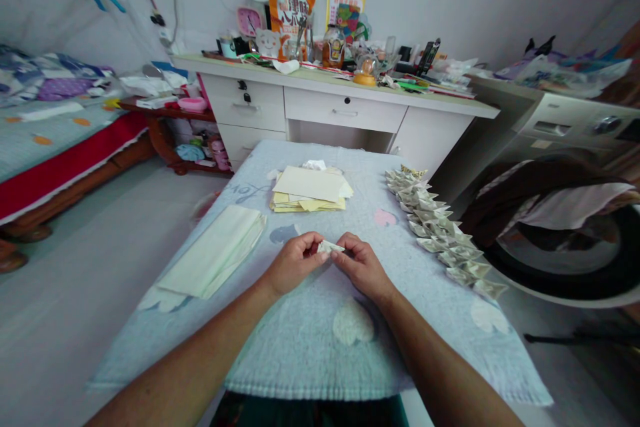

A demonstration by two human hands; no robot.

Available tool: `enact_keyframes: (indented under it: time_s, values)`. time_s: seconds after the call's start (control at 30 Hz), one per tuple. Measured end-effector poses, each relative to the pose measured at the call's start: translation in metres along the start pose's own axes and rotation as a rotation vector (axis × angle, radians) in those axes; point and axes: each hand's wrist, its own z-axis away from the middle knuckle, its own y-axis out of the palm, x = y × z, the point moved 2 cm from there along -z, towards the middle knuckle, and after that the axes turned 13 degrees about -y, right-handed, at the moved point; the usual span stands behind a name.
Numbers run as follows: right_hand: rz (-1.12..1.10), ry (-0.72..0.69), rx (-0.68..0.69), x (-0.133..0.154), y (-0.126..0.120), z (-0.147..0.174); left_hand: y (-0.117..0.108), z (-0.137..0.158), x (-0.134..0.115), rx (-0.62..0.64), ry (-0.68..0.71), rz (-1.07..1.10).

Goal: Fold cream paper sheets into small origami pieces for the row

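A small piece of folded paper [330, 247] is pinched between both hands over the middle of the cloth-covered table. My left hand [296, 260] grips its left end with thumb and fingers. At its right end, my right hand [364, 265] holds it in a similar pinch. Beyond the hands lies a stack of cream and yellow paper [310, 185]. Left of my left arm rests a pile of long pale sheets [213, 252]. Several folded paper pieces [440, 227], pointed at their ends, stand in rows along the right side.
A light blue patterned cloth [300, 360] covers the table. Behind it stands a white desk [345, 110] crowded with jars, a snack bag and small items. To the right is a washing machine [565, 113] with its round door open; a bed [65, 140] stands left.
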Motion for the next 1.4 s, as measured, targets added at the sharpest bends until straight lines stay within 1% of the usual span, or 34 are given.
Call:
enact_keyframes:
  time_s: [0.13, 0.33, 0.53, 0.6, 0.73, 0.87, 1.03, 1.2, 1.4]
  values:
    - [-0.031, 0.01, 0.013, 0.002, -0.002, 0.0, 0.003, 0.0, 0.002, 0.063, -0.03, 0.073]
    - [-0.051, -0.016, 0.033, 0.007, -0.002, -0.001, 0.003, 0.0, 0.007, 0.127, -0.055, 0.146]
    - [-0.037, -0.01, -0.021, 0.006, 0.0, 0.001, 0.004, 0.001, 0.006, 0.14, -0.054, 0.154]
    - [-0.028, -0.004, -0.02, 0.005, 0.001, 0.001, 0.004, 0.001, 0.007, 0.135, -0.053, 0.149]
    - [0.011, -0.023, -0.003, 0.007, 0.001, -0.001, 0.002, 0.001, 0.007, 0.102, -0.03, 0.092]
    - [0.062, -0.062, 0.011, 0.009, 0.0, -0.002, 0.0, 0.0, 0.005, 0.03, -0.016, 0.01]
    - [0.051, -0.029, 0.039, 0.008, 0.005, -0.001, -0.002, -0.001, 0.003, -0.036, -0.005, 0.025]
    - [0.062, -0.045, 0.075, 0.006, 0.011, 0.0, -0.001, 0.002, 0.003, -0.138, 0.036, 0.018]
    - [0.017, -0.068, 0.067, 0.006, 0.01, -0.002, 0.002, 0.002, 0.003, -0.152, 0.077, -0.027]
